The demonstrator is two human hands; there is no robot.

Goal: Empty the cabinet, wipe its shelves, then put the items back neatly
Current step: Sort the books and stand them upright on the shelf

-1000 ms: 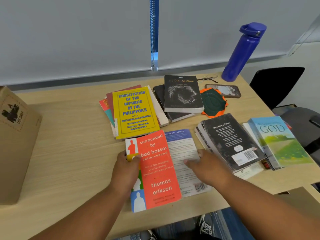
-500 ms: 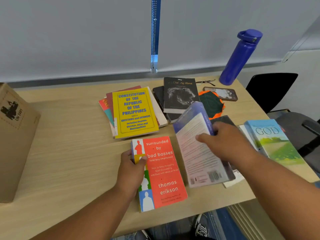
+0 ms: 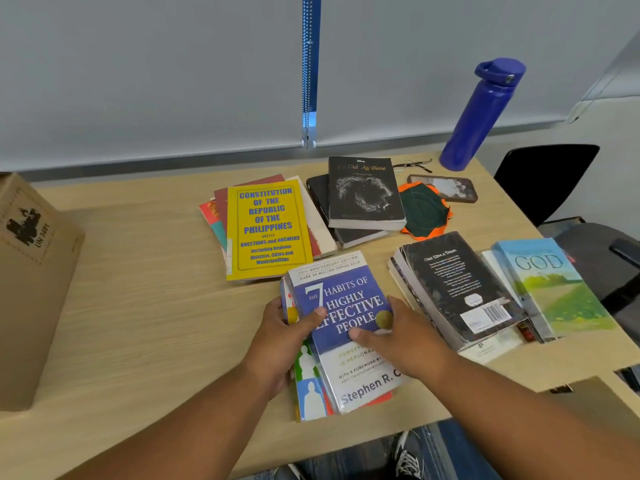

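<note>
A blue and white book, "7 Habits of Highly Effective People", lies face up on top of the orange "bad bosses" book near the table's front edge. My left hand grips the left edge of this small stack, thumb on the blue cover. My right hand holds the blue book's right edge, thumb on the cover. Other books lie around: a yellow Constitution book on a pile, a black "As Old As Time" book on another, a black paperback and a "GOD" book at the right.
A cardboard box stands at the table's left. At the back right are a blue bottle, a phone, glasses and an orange-and-green cloth. A black chair sits beyond the wooden table's right edge.
My right hand lifted the blue book, turned it over and laid it face up on the orange book. My left hand stayed at the orange book's left edge.
</note>
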